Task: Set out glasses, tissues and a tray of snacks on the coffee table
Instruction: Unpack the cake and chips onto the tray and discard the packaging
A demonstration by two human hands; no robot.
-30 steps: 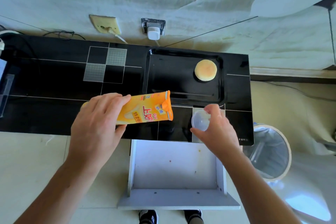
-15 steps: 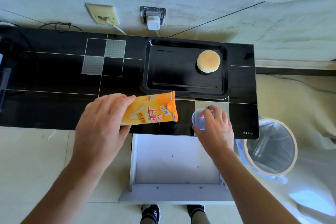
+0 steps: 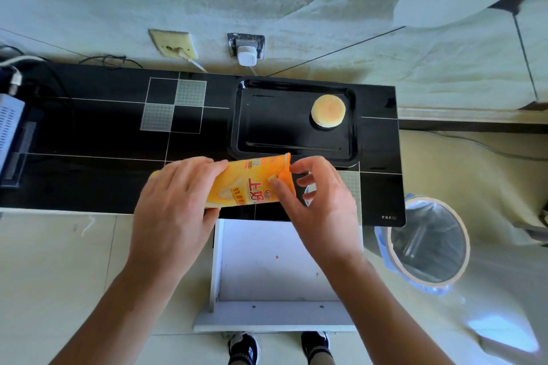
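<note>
Gripping orange snack packet [image 3: 246, 185] in curled left hand [image 3: 175, 201], right hand [image 3: 320, 201] pinching its open end

The right hand [image 3: 320, 201] hides most of the clear cup [image 3: 308, 197].

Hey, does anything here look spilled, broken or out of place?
Nothing looks spilled or broken. The drawer under the black table hangs open, with a few specks on its floor. The tray holds one bun. Both the left hand and right hand hold the orange snack packet.
</note>
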